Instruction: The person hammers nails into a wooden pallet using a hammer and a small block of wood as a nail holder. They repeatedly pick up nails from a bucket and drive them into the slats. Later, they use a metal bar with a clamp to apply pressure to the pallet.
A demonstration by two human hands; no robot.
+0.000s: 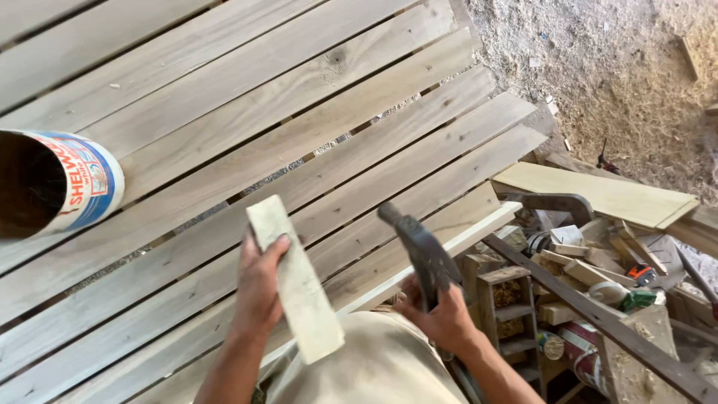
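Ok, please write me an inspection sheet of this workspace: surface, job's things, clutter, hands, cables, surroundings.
Surface: slatted panel of pale wooden planks, gaps between slats.
Job's things: short pale rectangular wood block; dark metal hammer.
Clutter: white and blue open can lying on its side on the planks; pile of wood offcuts at the right.
Hands: left hand holds the block, fingers wrapped round its edge; right hand grips the hammer handle.
Cables: nothing seen.
Surroundings: sawdust-covered ground; long pale board; dark metal bar.
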